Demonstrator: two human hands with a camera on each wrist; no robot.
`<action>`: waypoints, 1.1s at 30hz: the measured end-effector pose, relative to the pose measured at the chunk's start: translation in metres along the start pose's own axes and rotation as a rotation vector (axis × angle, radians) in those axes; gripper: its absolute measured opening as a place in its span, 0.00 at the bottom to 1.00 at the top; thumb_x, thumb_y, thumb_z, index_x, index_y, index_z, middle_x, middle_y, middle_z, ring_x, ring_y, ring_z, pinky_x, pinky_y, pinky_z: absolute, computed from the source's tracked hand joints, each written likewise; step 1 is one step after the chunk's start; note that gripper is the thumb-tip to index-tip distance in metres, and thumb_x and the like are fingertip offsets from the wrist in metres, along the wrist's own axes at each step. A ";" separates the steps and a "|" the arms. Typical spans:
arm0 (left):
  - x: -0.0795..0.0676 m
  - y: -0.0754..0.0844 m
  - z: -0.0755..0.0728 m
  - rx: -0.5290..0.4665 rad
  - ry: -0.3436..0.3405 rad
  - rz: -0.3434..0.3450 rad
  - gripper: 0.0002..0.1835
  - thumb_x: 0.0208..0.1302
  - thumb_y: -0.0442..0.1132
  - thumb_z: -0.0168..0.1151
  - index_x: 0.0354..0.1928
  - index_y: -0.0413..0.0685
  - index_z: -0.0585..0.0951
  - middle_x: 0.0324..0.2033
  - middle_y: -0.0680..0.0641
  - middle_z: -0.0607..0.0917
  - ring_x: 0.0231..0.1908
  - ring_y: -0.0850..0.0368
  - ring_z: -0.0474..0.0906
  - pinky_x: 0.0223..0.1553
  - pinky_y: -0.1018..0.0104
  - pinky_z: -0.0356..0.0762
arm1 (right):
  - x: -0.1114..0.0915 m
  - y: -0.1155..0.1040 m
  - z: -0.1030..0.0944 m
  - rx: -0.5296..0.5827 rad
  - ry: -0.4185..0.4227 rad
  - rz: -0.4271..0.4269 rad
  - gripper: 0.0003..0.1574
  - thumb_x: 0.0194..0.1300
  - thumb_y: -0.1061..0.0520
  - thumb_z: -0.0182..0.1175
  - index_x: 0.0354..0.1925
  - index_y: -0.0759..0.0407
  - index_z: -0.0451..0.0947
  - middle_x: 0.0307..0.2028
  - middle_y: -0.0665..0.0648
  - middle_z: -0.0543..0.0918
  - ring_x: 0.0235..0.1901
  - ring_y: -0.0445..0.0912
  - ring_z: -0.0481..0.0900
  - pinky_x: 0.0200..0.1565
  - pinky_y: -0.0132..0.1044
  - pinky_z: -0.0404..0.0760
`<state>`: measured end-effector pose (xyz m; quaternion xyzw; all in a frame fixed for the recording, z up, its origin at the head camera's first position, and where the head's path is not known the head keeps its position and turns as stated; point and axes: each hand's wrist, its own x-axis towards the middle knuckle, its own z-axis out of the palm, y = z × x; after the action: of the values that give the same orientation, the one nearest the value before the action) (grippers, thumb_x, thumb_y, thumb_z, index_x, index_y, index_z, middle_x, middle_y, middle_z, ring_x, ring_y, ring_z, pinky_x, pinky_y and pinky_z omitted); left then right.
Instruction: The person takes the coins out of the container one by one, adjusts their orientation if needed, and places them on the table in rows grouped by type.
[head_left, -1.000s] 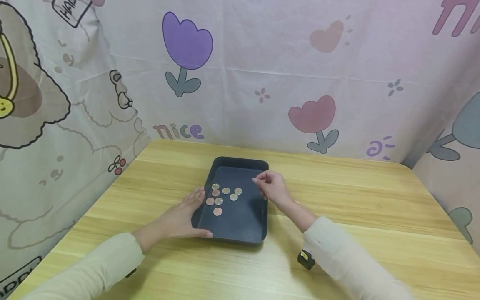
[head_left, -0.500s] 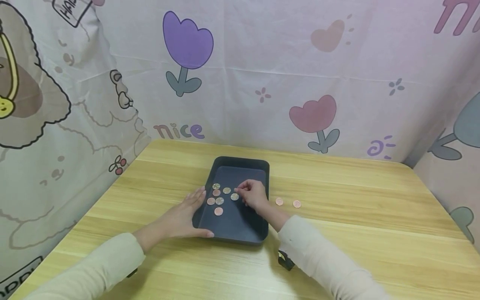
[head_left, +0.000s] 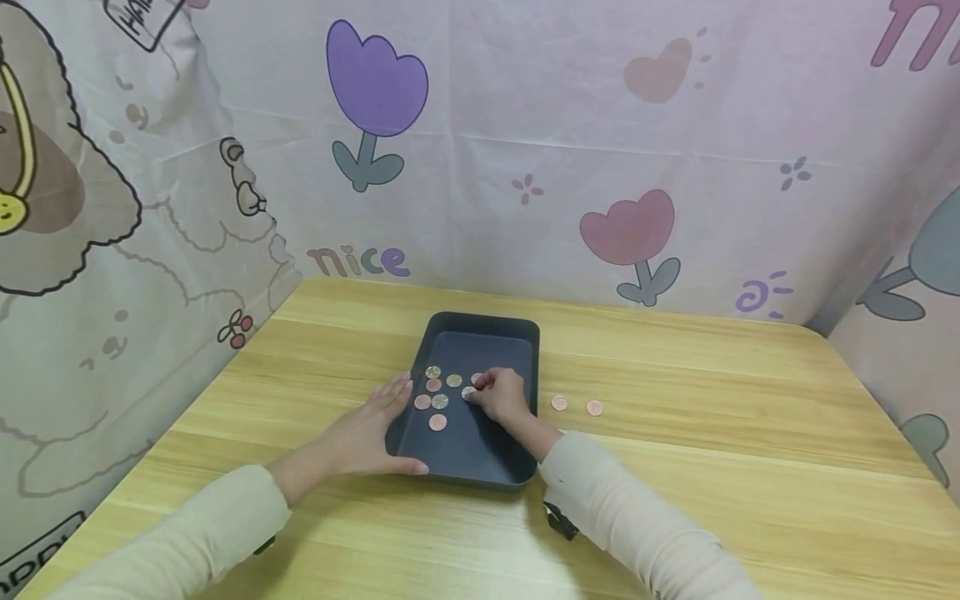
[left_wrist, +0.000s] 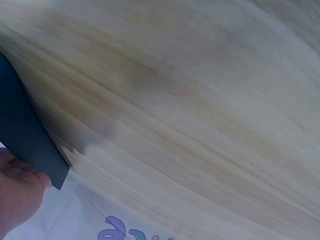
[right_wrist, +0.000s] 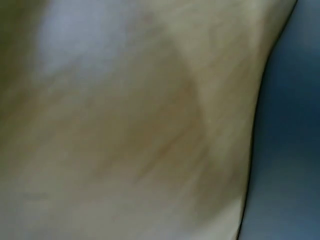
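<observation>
- Pale cloth (head_left: pixel 487 225) printed with a purple tulip (head_left: pixel 377 79), a red tulip (head_left: pixel 628 227) and the word "nice" (head_left: pixel 358 262) backs a wood-grain table (head_left: pixel 720 400), which fills the lower half of the head view.
- Center of the frame: a dark tray (head_left: pixel 472 454) sits on the table, its long sides running from the near edge toward the backdrop.
- Eight coins (head_left: pixel 440 402), some gold-toned and some coppery, show inside the tray, most of them in its left half; one is partly hidden behind the right hand (head_left: pixel 502 393).
- Right of the tray, at mid-frame, two coppery coins (head_left: pixel 558 402) lie side by side on the table, apart from each other.
- A person's left hand (head_left: pixel 375 437) rests against the tray's left side, fingers extended and thumb stretched over the near left corner.
- Bent fingers of the right hand reach into the tray and touch a gold-toned coin (head_left: pixel 467 392); whether they grasp it cannot be told.
- Cream sleeves (head_left: pixel 630 517) enter from the bottom corners, with a black device (head_left: pixel 560 521) beneath the right one.
- Tray and table blur in the right wrist view, its hand outside the frame.
</observation>
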<state>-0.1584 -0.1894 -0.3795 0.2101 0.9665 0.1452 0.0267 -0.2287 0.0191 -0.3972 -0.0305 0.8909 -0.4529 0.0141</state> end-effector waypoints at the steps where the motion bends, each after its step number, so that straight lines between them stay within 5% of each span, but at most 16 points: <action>1: 0.000 0.000 0.000 -0.001 -0.002 -0.001 0.64 0.36 0.76 0.58 0.68 0.38 0.51 0.70 0.42 0.49 0.69 0.43 0.47 0.66 0.49 0.54 | 0.000 0.000 0.000 -0.003 -0.005 -0.005 0.09 0.48 0.60 0.68 0.27 0.65 0.80 0.19 0.55 0.76 0.19 0.40 0.68 0.21 0.26 0.66; 12: 0.000 0.001 -0.001 0.000 -0.004 -0.007 0.65 0.35 0.77 0.57 0.68 0.39 0.51 0.70 0.42 0.49 0.69 0.42 0.47 0.66 0.48 0.55 | 0.000 0.000 0.001 -0.049 -0.047 -0.071 0.07 0.50 0.62 0.66 0.29 0.65 0.79 0.20 0.55 0.77 0.20 0.39 0.69 0.22 0.25 0.68; 25: 0.000 0.000 -0.001 0.009 -0.008 -0.004 0.65 0.35 0.77 0.56 0.68 0.38 0.52 0.70 0.41 0.49 0.69 0.42 0.47 0.66 0.49 0.55 | 0.002 -0.001 0.002 -0.238 -0.139 -0.145 0.09 0.55 0.60 0.62 0.34 0.63 0.74 0.20 0.53 0.73 0.22 0.42 0.69 0.26 0.30 0.68; 33: 0.000 0.000 0.000 0.010 -0.005 0.000 0.65 0.35 0.78 0.55 0.68 0.38 0.51 0.70 0.42 0.48 0.69 0.44 0.46 0.67 0.50 0.53 | 0.002 0.003 0.000 -0.125 -0.108 -0.111 0.11 0.53 0.61 0.64 0.26 0.62 0.70 0.17 0.50 0.68 0.20 0.40 0.67 0.24 0.27 0.65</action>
<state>-0.1586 -0.1897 -0.3795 0.2105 0.9671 0.1401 0.0283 -0.2309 0.0204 -0.3994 -0.1053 0.9124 -0.3940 0.0351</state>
